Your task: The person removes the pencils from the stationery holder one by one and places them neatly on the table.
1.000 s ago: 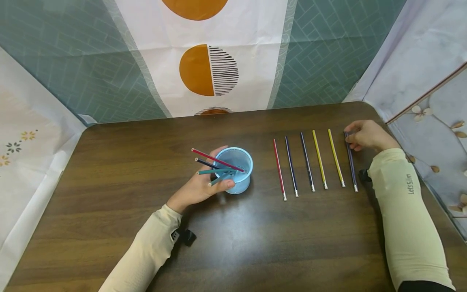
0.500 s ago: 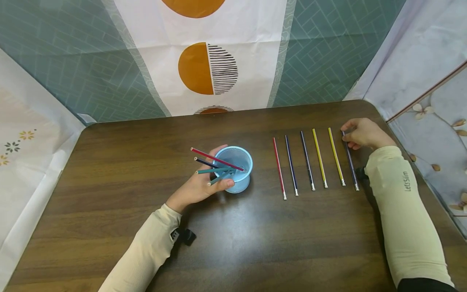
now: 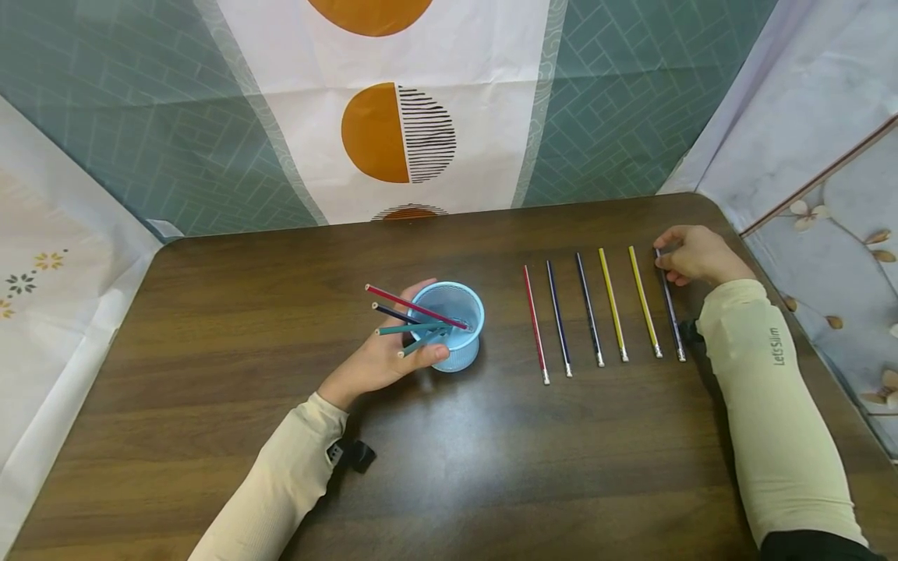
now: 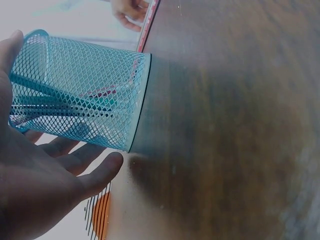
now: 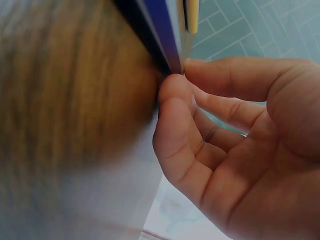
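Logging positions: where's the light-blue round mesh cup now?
Centre of the head view: the cup is in the left hand, left of the slim red pencil on the brown table.

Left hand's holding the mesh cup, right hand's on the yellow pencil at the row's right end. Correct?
Not yellow: the head view shows that end pencil is dark blue. The right hand is on it, and the left hand holds the mesh cup.

Spreads out as a brown wood-grained table [image 3: 210, 327]. Hangs behind as a green-and-white cloth [image 3: 393, 59] with a half-orange, half-striped circle [image 3: 397, 132]. Falls at left as a pale cloth [image 3: 70, 206] with small flowers [image 3: 49, 261], at right as a whitish cloth [image 3: 807, 101] with leafy sprigs [image 3: 803, 214].
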Motion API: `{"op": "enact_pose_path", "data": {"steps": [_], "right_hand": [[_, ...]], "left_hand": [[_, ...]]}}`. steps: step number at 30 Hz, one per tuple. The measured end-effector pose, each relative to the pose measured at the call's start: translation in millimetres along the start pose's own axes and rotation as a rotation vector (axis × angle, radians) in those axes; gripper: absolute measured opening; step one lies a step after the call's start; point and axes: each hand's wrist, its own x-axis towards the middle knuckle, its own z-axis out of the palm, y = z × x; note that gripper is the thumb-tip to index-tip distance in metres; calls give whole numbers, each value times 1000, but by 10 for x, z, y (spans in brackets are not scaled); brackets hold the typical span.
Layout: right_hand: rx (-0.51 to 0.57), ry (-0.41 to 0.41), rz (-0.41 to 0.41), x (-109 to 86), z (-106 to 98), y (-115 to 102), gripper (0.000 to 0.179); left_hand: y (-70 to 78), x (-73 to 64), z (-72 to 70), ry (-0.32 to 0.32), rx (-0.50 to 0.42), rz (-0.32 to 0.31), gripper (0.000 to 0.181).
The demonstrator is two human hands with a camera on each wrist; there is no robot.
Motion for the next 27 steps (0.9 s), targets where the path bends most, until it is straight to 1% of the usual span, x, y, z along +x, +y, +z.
{"op": "enact_pose_path", "data": {"steps": [2, 6, 7, 9, 13, 17, 22, 25, 27], "right_hand": [[-7, 3, -3, 1, -9, -17, 31], [-19, 10, -7, 4, -17, -57, 31], [-21, 12, -7, 4, -18, -65, 31], [-19, 14, -4, 4, -20, -79, 32], [-27, 16, -6, 2, -41, -91, 35], [-50, 30, -36, -58, -89, -153, 37], [-60, 69, -106, -219, -115, -366, 41], [-69, 94, -159, -356, -87, -591, 41], [-55, 105, -207, -467, -42, -778, 41]], "left_hand": [[-9, -2, -6, 6, 1, 3, 94], [-176, -9, -30, 19, 23, 15, 93], [-177, -12, -35, 20, 23, 12, 93], [-171, -18, -43, 19, 22, 6, 93], [5, -30, -44, 10, 5, -15, 94], [1, -26, -45, 8, 12, -5, 93], [-10, -12, -47, 4, -9, 1, 93], [-15, -11, -46, -1, -16, -12, 93], [-22, -10, -44, -4, -16, -19, 93]]}}
